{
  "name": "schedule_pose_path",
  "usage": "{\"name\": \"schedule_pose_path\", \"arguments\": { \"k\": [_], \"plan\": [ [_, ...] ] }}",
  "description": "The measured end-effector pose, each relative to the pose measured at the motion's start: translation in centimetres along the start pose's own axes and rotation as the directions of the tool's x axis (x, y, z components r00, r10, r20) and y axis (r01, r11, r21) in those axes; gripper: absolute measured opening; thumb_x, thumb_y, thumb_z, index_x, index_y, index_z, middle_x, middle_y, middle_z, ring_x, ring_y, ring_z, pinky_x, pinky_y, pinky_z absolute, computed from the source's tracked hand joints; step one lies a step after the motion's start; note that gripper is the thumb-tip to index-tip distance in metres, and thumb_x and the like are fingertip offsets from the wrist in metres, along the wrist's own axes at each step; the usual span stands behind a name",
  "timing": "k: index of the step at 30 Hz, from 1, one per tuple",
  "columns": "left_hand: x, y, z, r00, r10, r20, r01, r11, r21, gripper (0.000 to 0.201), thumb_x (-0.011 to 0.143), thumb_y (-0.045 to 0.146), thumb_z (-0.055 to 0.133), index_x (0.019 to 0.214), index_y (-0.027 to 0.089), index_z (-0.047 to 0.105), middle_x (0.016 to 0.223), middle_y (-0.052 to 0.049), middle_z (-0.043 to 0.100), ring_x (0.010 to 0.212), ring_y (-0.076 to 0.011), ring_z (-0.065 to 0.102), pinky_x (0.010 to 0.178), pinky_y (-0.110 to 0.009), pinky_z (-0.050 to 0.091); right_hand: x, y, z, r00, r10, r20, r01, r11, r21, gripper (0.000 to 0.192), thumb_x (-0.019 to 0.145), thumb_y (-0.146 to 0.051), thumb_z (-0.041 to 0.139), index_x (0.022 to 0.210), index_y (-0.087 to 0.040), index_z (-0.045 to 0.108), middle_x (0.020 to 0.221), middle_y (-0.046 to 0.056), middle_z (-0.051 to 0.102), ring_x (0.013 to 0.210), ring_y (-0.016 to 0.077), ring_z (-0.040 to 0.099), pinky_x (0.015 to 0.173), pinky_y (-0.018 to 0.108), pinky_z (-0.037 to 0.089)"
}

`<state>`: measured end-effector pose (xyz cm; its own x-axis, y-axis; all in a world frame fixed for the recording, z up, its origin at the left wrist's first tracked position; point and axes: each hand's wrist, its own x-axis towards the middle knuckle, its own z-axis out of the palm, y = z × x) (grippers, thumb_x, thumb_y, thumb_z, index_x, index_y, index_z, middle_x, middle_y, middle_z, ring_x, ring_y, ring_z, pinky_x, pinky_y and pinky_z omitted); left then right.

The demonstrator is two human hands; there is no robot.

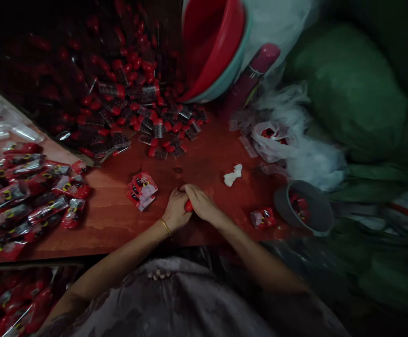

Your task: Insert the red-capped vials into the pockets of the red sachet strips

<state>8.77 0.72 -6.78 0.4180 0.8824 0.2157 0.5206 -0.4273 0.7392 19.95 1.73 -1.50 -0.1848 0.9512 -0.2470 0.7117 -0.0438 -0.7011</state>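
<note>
Both hands meet at the near middle of the desk [197, 164], a reddish wooden top. The left hand [176, 209] and the right hand [201, 202] are clenched together around a small red piece [189, 206], of which only a sliver shows between the fingers; pressed knuckle to knuckle like this, they seem to brace it from both sides so it cannot slip. A thin bracelet [166, 227] sits on the left wrist.

Just left of the hands lies a small stack of red printed packets [142, 189], within easy reach. Further left a large heap of filled packets [28, 187] spreads to the desk's edge. At the far side a pile of loose red-capped pieces [148, 112] spills toward the hands, beside tilted red basins [213, 47]. To the right sit a white crumpled scrap [232, 175], a single packet [263, 218] and a grey cup [304, 208] holding red bits.

The room is dim; green sacks [351, 89] and pale plastic bags [295, 135] crowd the right side.
</note>
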Motion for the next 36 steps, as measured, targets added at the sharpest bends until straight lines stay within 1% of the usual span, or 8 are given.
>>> {"name": "schedule_pose_path", "arguments": {
  "k": [7, 12, 17, 21, 23, 28, 32, 36],
  "plan": [
    [-0.7, -0.6, 0.2, 0.993, 0.052, -0.105, -0.067, 0.986, -0.15, 0.032, 0.063, 0.011, 0.05, 0.093, 0.015, 0.06, 0.092, -0.012, 0.065, 0.096, -0.0255, 0.057, 0.092, -0.046, 0.041, -0.2, -1.0, 1.0, 0.995, -0.092, -0.033, 0.089, 0.993, -0.075, 0.038, 0.092, -0.03, 0.022, 0.099, -0.02, 0.057, 0.107, 0.008, 0.061, 0.105, 0.0171, 0.054, 0.096, 0.035, 0.038],
    [-0.9, 0.0, -0.5, 0.998, -0.031, -0.058, 0.026, 0.996, -0.085, 0.035, 0.061, 0.009, 0.052, 0.095, 0.016, 0.057, 0.091, -0.01, 0.066, 0.094, -0.0248, 0.058, 0.099, -0.048, 0.035, -1.3, -1.1, 1.6, 0.978, -0.092, -0.189, 0.075, 0.993, -0.095, 0.041, 0.092, -0.035, 0.019, 0.098, -0.02, 0.056, 0.1, 0.008, 0.062, 0.099, 0.0187, 0.056, 0.088, 0.035, 0.044],
    [-1.2, 1.2, -1.1, 0.986, -0.143, -0.083, 0.142, 0.99, -0.015, 0.03, 0.068, 0.014, 0.05, 0.098, 0.015, 0.055, 0.092, -0.01, 0.066, 0.091, -0.024, 0.059, 0.1, -0.05, 0.033, -2.9, 0.0, 2.1, 0.941, -0.061, -0.333, 0.007, 0.987, -0.16, 0.04, 0.084, -0.048, 0.041, 0.107, -0.017, 0.054, 0.102, 0.012, 0.062, 0.092, 0.0245, 0.059, 0.077, 0.037, 0.047],
    [-2.1, 1.9, -4.0, 0.993, -0.064, -0.102, 0.075, 0.992, 0.099, 0.054, 0.066, 0.012, 0.052, 0.12, 0.012, 0.048, 0.126, -0.017, 0.053, 0.117, -0.0256, 0.048, 0.102, -0.047, 0.032, -1.8, 1.7, 2.0, 0.943, -0.024, -0.333, -0.013, 0.994, -0.109, 0.035, 0.088, -0.039, 0.037, 0.11, -0.018, 0.053, 0.095, 0.01, 0.066, 0.082, 0.0228, 0.062, 0.073, 0.036, 0.048],
    [-2.5, 1.5, -6.6, 0.987, -0.016, -0.161, 0.051, 0.975, 0.216, 0.046, 0.073, 0.016, 0.051, 0.119, 0.016, 0.051, 0.137, -0.015, 0.043, 0.128, -0.0256, 0.037, 0.105, -0.047, 0.027, -0.6, 2.0, 1.8, 0.93, -0.081, -0.36, 0.013, 0.982, -0.188, 0.035, 0.088, -0.036, 0.037, 0.111, -0.017, 0.055, 0.1, 0.012, 0.064, 0.09, 0.0248, 0.059, 0.079, 0.039, 0.046],
    [-2.6, -1.9, -11.9, 0.954, -0.156, -0.255, 0.264, 0.842, 0.47, 0.033, 0.08, 0.033, 0.053, 0.108, 0.02, 0.064, 0.135, -0.012, 0.047, 0.132, -0.036, 0.028, 0.104, -0.057, 0.019, 1.6, 1.2, 1.8, 0.866, -0.232, -0.442, 0.059, 0.927, -0.371, 0.038, 0.085, -0.034, 0.043, 0.113, -0.012, 0.056, 0.123, 0.018, 0.05, 0.109, 0.0302, 0.046, 0.09, 0.047, 0.039],
    [-3.0, -3.9, -11.8, 0.967, -0.179, -0.184, 0.251, 0.806, 0.536, 0.03, 0.082, 0.035, 0.051, 0.106, 0.025, 0.066, 0.128, -0.009, 0.055, 0.13, -0.0362, 0.031, 0.103, -0.058, 0.021, 1.5, -0.2, 2.6, 0.814, -0.338, -0.471, 0.185, 0.922, -0.341, 0.032, 0.086, -0.031, 0.043, 0.105, -0.012, 0.06, 0.12, 0.016, 0.052, 0.109, 0.0275, 0.046, 0.093, 0.044, 0.039],
    [-3.4, -3.7, -10.9, 0.955, -0.157, -0.253, 0.274, 0.797, 0.538, 0.029, 0.083, 0.034, 0.048, 0.101, 0.025, 0.069, 0.124, -0.01, 0.058, 0.129, -0.0348, 0.034, 0.103, -0.056, 0.022, 0.4, -2.1, 3.7, 0.797, -0.406, -0.448, 0.318, 0.912, -0.26, 0.026, 0.087, -0.03, 0.043, 0.097, -0.017, 0.063, 0.11, 0.013, 0.06, 0.104, 0.0251, 0.05, 0.091, 0.041, 0.04]
  ]
}}
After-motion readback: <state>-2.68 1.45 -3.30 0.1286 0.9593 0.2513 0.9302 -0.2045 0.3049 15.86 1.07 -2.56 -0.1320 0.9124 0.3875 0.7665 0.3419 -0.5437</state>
